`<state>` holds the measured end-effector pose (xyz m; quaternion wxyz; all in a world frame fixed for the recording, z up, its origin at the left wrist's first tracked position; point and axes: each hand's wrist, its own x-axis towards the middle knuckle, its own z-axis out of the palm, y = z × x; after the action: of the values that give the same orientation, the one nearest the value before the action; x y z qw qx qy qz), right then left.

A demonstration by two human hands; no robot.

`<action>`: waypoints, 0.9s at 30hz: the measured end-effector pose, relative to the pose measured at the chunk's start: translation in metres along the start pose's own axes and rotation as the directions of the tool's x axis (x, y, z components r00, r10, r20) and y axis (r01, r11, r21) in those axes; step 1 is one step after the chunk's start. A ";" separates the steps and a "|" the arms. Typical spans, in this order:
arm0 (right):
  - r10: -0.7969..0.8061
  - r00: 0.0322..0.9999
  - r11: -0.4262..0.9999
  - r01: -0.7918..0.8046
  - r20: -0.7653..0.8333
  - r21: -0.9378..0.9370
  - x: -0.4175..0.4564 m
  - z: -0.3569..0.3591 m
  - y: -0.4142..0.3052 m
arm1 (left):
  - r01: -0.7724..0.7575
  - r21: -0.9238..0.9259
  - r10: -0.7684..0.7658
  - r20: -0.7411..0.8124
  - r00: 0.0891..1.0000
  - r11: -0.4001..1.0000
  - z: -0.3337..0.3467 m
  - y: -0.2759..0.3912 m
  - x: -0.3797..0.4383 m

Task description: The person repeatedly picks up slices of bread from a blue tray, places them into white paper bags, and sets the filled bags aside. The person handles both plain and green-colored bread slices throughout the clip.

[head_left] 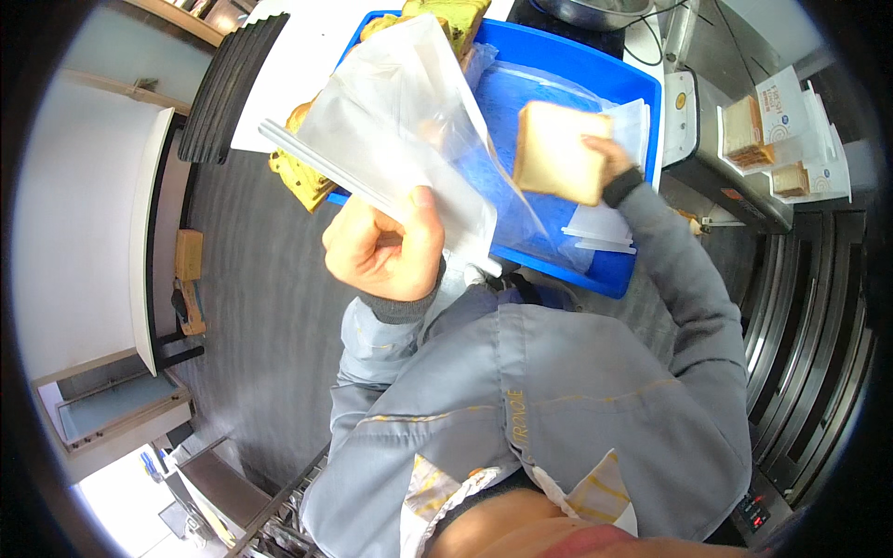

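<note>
My left hand pinches the edge of a translucent plastic bag between thumb and curled fingers, and the bag spreads up and away over a blue plastic tray. To the right, my right hand holds a square slice or block of white bread by its right side, above the tray; its thickness cannot be told. Further clear bags lie in the tray below and beside that hand. Yellow-green bread shows at the tray's left side, partly behind the held bag, with more yellow-green bread at the far edge.
A stack of black corrugated trays stands on the white table at the left. A metal bowl is beyond the tray. At the right, packed bread rests on a metal-and-black machine. Cardboard boxes are by the left wall.
</note>
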<state>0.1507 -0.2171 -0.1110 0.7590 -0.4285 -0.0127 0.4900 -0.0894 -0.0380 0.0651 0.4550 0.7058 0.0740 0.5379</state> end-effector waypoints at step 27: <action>-0.420 0.895 0.867 0.444 -0.151 0.227 -0.165 -0.036 0.002 | -0.643 0.452 0.120 0.754 0.646 0.619 -0.009 -0.061 0.001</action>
<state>0.0793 -0.3645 -0.0691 0.8978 -0.3366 -0.0085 0.2838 -0.0730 0.0025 0.0217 0.0169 0.9596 -0.0621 0.2739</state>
